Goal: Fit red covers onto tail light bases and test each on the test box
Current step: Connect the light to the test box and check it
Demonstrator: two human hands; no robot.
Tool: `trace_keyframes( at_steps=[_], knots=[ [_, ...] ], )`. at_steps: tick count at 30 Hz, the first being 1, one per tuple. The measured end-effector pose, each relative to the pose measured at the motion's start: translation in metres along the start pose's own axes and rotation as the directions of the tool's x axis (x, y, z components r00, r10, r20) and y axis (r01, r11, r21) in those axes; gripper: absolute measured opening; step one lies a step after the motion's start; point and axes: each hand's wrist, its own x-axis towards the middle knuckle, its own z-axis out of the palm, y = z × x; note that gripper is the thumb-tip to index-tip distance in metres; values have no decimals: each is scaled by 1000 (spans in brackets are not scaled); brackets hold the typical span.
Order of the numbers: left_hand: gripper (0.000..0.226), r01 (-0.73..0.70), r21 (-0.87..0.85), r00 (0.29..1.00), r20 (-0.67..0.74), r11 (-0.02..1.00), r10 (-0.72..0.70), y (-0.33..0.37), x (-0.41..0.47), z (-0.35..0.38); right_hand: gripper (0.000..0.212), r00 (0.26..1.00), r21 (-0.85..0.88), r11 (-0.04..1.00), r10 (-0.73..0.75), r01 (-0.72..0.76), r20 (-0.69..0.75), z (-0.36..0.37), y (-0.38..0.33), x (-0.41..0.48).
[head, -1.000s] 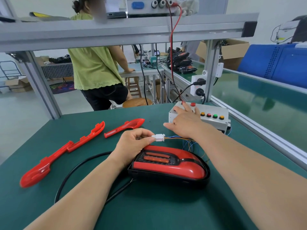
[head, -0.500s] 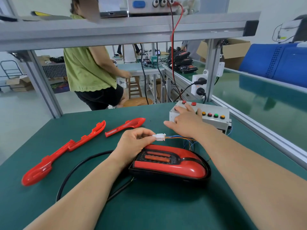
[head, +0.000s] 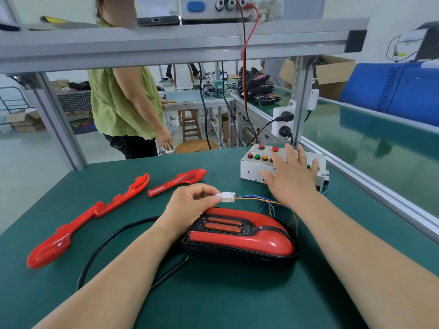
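On the green table (head: 213, 300) a tail light (head: 249, 236), red cover fitted, lies between the forearms. A long cover (head: 83, 219) and a short cover (head: 178, 181) lie loose to its left. The test box (head: 249, 167) sits back right. The right hand (head: 292, 179) rests spread over its buttons; which one it touches I cannot tell. The left hand (head: 190, 205) pinches a white plug (head: 226, 197) just above the light

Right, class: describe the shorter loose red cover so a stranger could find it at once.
On the green table, look left of the white test box. Two loose red pieces lie there. The shorter red cover is nearer the box; the long red cover runs toward the table's left edge.
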Motion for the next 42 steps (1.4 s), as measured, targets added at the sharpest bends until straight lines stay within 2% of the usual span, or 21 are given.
trace_keyframes(
  at_steps=[21,36,42],
  knots=[
    [23,-3,31,1000,1,1000,3,-1,1,-2,62,995,-56,994,-90,93,45,7,-1,11],
    [17,11,73,999,-34,997,-9,1,1,-1,62,995,-53,994,-89,91,36,6,-3,8],
    [22,0,93,999,-40,996,4,0,1,-2,63,995,-30,996,-83,84,51,3,-5,8]
  ],
)
